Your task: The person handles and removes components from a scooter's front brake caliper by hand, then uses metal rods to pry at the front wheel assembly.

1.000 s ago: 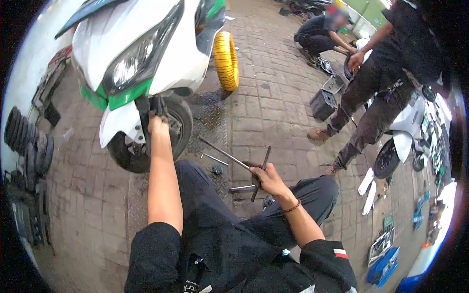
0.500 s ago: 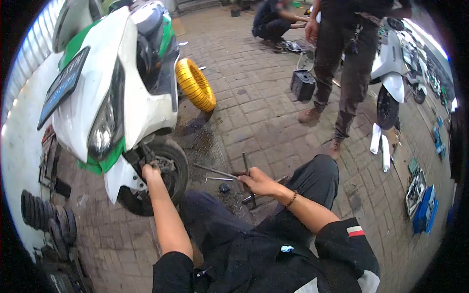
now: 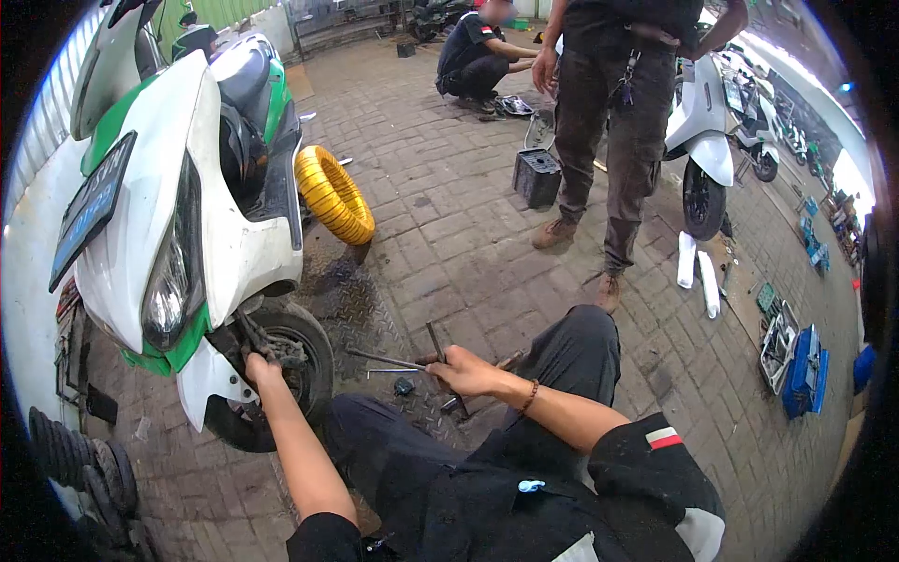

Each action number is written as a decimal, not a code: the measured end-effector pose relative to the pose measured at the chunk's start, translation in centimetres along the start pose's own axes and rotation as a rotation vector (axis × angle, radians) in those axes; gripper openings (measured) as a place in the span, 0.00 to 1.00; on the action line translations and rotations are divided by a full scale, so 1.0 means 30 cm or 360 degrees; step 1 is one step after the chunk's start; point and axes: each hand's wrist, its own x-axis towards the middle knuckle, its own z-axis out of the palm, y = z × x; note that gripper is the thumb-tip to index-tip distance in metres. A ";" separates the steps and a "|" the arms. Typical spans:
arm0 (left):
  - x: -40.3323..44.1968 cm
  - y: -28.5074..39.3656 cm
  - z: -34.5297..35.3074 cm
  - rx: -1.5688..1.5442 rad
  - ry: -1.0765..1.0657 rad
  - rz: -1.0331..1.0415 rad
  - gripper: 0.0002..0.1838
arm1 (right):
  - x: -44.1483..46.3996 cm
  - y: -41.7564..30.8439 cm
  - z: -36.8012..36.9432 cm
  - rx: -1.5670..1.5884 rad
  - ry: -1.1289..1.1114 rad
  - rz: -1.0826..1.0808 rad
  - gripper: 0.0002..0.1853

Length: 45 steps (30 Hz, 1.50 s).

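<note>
My left hand (image 3: 265, 373) reaches to the front wheel (image 3: 314, 361) of a white and green scooter (image 3: 159, 225), beside the grimy brake caliper (image 3: 284, 350). Its fingers look curled, but the fork area partly hides them, so what they grip is unclear. My right hand (image 3: 464, 371) is closed around a T-handle wrench (image 3: 389, 359), its long shaft pointing left toward the wheel. Just below that shaft, a thin bent metal rod (image 3: 393, 370) also runs out from this hand. On the metal floor plate (image 3: 361, 314) underneath lies a small black part (image 3: 404, 386).
A yellow-wrapped tyre (image 3: 335, 195) leans by the scooter. One person (image 3: 613, 140) stands ahead near a black box (image 3: 537, 178); another (image 3: 478, 56) crouches farther back. At right are white cylinders (image 3: 698, 272), a blue toolbox (image 3: 805, 373) and parked scooters (image 3: 702, 140). Tyres (image 3: 70, 450) are stacked at left.
My head view has shifted, so the whole scene sits farther left and slightly differently tilted. Both hands keep nearly the same places relative to the wheel and wrench.
</note>
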 end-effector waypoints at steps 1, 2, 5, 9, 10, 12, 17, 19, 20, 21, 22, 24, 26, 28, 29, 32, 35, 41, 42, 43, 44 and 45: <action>-0.001 0.004 0.013 -0.0028 0.0163 -0.0015 0.14 | -0.005 -0.010 -0.008 -0.0033 -0.0017 0.0050 0.15; 0.021 -0.001 0.010 -0.0032 0.0157 -0.0023 0.14 | -0.009 -0.015 -0.013 -0.0041 -0.0010 0.0051 0.15; 0.085 -0.025 -0.018 -0.0129 0.0104 0.0111 0.16 | -0.020 -0.025 -0.023 -0.0074 0.0004 0.0041 0.19; 0.094 -0.025 -0.048 -0.0030 -0.0122 -0.0014 0.10 | -0.035 -0.006 -0.010 -0.0057 0.0020 0.0028 0.19; 0.082 -0.017 -0.066 -0.0133 -0.0394 -0.0191 0.09 | -0.042 -0.008 -0.006 -0.0111 0.0027 0.0018 0.19; -0.058 -0.022 -0.038 -0.0075 -0.0191 -0.0132 0.08 | -0.060 -0.004 0.008 -0.0222 0.0031 0.0012 0.20; -0.135 -0.023 -0.069 0.0141 -0.0604 0.0095 0.08 | -0.060 0.022 0.026 -0.0358 0.0054 -0.0117 0.19; -0.181 0.022 -0.068 0.0357 -0.0675 0.0196 0.09 | -0.045 0.060 0.045 -0.0395 0.0101 -0.0160 0.19; -0.179 0.050 -0.081 0.0492 -0.0795 0.0247 0.10 | -0.039 0.080 0.057 -0.0412 0.0135 -0.0211 0.18; -0.208 0.079 -0.085 0.0496 -0.0793 0.0253 0.10 | -0.061 0.003 0.031 -0.0452 0.0034 -0.0088 0.18; -0.259 0.112 -0.086 0.0569 -0.0888 0.0362 0.12 | -0.057 0.009 0.040 -0.0444 0.0031 -0.0094 0.18; -0.412 0.238 -0.117 0.0844 -0.0914 0.0452 0.19 | -0.048 0.026 0.055 -0.0539 0.0070 -0.0132 0.17; -0.545 0.425 -0.174 0.1141 -0.1017 0.0624 0.26 | -0.050 -0.007 0.049 -0.0532 0.0030 -0.0110 0.17; -0.425 0.647 -0.336 0.0938 -0.0775 0.1097 0.30 | -0.050 -0.023 0.038 -0.0528 -0.0011 -0.0080 0.17; -0.412 0.779 -0.380 0.0937 -0.0614 0.1427 0.30 | -0.051 -0.024 0.040 -0.0549 -0.0032 -0.0045 0.17; -0.451 1.116 -0.463 0.0921 -0.0178 0.2318 0.31 | -0.057 -0.020 0.046 -0.0549 -0.0091 -0.0008 0.17; -0.463 1.230 -0.471 0.0937 -0.0051 0.2686 0.33 | -0.047 -0.002 0.046 -0.0538 -0.0120 0.0001 0.17; -0.391 1.001 -0.371 0.1473 -0.0460 0.2786 0.36 | -0.047 0.012 0.060 -0.0519 -0.0008 -0.0165 0.19; -0.459 0.923 -0.331 0.1731 -0.0210 0.2958 0.35 | -0.047 0.028 0.068 -0.0483 0.0063 -0.0273 0.21; -0.513 0.930 -0.342 0.1936 -0.0129 0.3228 0.33 | -0.048 0.030 0.069 -0.0485 0.0073 -0.0280 0.21; -0.567 0.936 -0.352 0.2104 -0.0017 0.3518 0.31 | -0.045 0.030 0.066 -0.0507 0.0042 -0.0221 0.21; -0.614 1.007 -0.413 0.2163 -0.0063 0.3717 0.30 | -0.045 0.030 0.064 -0.0528 0.0008 -0.0157 0.21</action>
